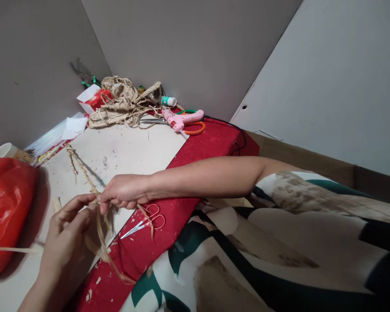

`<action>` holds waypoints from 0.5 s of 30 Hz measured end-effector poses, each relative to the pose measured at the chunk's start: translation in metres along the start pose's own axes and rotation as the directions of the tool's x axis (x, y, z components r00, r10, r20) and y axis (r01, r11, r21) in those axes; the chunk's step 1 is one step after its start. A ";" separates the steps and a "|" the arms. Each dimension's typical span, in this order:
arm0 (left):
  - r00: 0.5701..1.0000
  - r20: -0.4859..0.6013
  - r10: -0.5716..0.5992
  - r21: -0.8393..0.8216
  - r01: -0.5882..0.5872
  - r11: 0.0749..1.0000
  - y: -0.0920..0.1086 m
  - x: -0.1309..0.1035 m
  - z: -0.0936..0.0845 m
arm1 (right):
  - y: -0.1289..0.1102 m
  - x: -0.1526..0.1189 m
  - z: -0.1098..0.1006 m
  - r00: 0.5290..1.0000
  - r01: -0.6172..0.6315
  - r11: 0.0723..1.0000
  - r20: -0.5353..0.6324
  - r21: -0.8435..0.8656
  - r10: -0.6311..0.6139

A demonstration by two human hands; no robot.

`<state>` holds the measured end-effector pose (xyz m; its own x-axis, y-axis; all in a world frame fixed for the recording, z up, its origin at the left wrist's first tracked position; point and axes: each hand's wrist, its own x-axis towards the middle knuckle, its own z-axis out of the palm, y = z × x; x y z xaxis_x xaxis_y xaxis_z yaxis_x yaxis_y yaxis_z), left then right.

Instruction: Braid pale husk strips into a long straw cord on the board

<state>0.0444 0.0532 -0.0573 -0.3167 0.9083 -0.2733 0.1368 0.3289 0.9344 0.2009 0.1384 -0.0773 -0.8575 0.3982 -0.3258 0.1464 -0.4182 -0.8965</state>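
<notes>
A braided cord of straw-coloured fibre (84,170) runs from the pale board down to where my two hands meet. My left hand (68,221) pinches it at the lower end of the braid, thumb against forefinger. Beside it, my right hand (121,193) is closed on the same spot, its fingers curled round the strands. Loose fibre strands (104,251) hang below the hands over the red cloth. Small scissors (146,221) with red handles lie on the cloth just below my right wrist, a strand crossing them. The exact fingertip contact is partly hidden.
A red plastic bag (9,212) bulges at the left, near a paper cup (11,151). Behind the pale board (126,147) lie bundled braided cord (117,112), a pink glue gun (178,119), orange-handled scissors (195,128) and a glue stick (169,101). Grey walls (182,47) stand behind.
</notes>
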 end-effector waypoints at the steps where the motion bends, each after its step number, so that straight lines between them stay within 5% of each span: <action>1: 1.000 0.004 0.008 0.031 -0.008 0.999 -0.001 0.001 -0.001 | 0.001 0.000 0.002 0.999 0.010 0.999 -0.044 -0.045 -0.012; 7: 0.997 -0.008 0.083 0.251 -0.078 0.965 0.003 -0.005 0.001 | 0.003 -0.002 0.010 0.977 0.064 0.985 -0.193 -0.162 -0.095; 15: 0.994 0.001 0.106 0.439 -0.096 0.894 0.004 -0.025 0.019 | 0.006 -0.007 0.011 0.987 0.052 0.997 -0.149 -0.048 -0.059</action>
<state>0.0704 0.0366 -0.0507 -0.2992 0.9383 -0.1734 0.5642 0.3206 0.7609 0.2024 0.1244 -0.0776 -0.7814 0.5394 -0.3136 0.1249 -0.3572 -0.9256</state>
